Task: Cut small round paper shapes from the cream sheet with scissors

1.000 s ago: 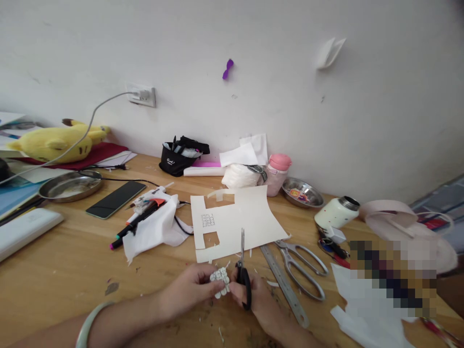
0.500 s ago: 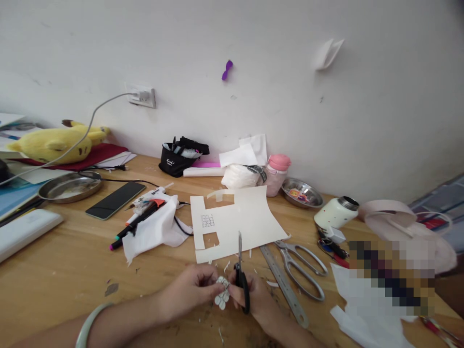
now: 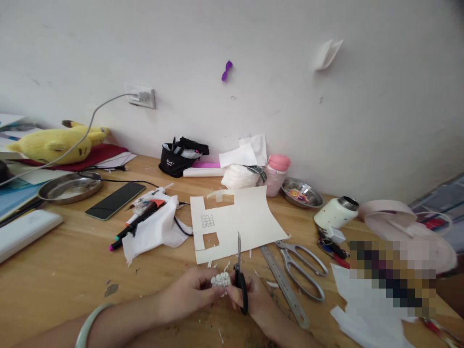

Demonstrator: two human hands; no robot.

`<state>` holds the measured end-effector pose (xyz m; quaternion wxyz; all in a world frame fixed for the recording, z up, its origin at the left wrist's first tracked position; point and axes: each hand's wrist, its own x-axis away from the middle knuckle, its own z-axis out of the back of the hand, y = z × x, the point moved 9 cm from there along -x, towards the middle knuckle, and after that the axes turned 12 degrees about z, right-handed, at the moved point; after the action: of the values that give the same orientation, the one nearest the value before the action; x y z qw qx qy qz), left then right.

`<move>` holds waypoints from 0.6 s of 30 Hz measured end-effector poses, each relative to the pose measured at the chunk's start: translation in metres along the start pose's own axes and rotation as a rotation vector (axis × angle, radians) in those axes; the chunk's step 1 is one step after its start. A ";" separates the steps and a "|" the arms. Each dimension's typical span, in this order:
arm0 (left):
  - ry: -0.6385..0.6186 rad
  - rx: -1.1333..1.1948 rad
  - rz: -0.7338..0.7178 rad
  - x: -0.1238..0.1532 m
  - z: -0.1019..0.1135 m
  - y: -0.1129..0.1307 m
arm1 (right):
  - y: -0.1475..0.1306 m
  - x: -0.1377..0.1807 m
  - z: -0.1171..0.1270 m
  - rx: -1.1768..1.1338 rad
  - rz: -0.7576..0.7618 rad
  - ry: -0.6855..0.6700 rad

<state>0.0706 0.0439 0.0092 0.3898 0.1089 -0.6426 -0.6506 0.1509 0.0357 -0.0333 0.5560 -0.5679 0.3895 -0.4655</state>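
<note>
Left hand (image 3: 194,290), lower centre of the frame: pinching the small white paper cutout (image 3: 221,279) between thumb and fingers. Right hand (image 3: 253,295), just beside it: grasping the black-handled scissors (image 3: 243,292), blades pointing up the frame, away from the cutout; its fingertips appear to meet the cutout's near right edge.

Status, completed: the cutout is separate from any sheet, and its visible edge follows the rounded, black-outlined cells. Narrow paper scraps (image 3: 272,284) lie on the counter (image 3: 72,270) near both hands. The cream cardstock sheet (image 3: 253,222), centre of the frame, has two gaps at its left part, one above and one below a drawn grid (image 3: 208,221).

Status, remaining: the drawn grid is uncut within the sheet. Trimming of the held cutout looks well advanced, by judgement; whether any edge needs further cutting cannot be confirmed.

Visibility limits: fingers cover the cutout's left and lower margins, and its cells are too small to count reliably. The right hand hides part of the scissor handles; the blades appear nearly edge-on, so their spread is uncertain. A pixelated block (image 3: 393,275) masks an area at lower right. Both forearms are cut off by the frame's bottom edge.
</note>
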 end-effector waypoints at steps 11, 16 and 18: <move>0.295 0.253 0.076 -0.001 0.035 -0.016 | -0.031 0.016 -0.014 -0.188 0.136 -0.346; 0.392 0.305 0.036 0.004 0.044 -0.014 | -0.024 0.017 -0.019 -0.150 -0.050 -0.375; 0.384 0.311 0.016 0.004 0.044 -0.015 | -0.027 0.017 -0.020 -0.151 -0.040 -0.375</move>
<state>0.0344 0.0726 0.0032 0.4883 0.2842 -0.6500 -0.5082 0.1337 0.0161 -0.0063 0.5653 -0.6922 0.3017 -0.3321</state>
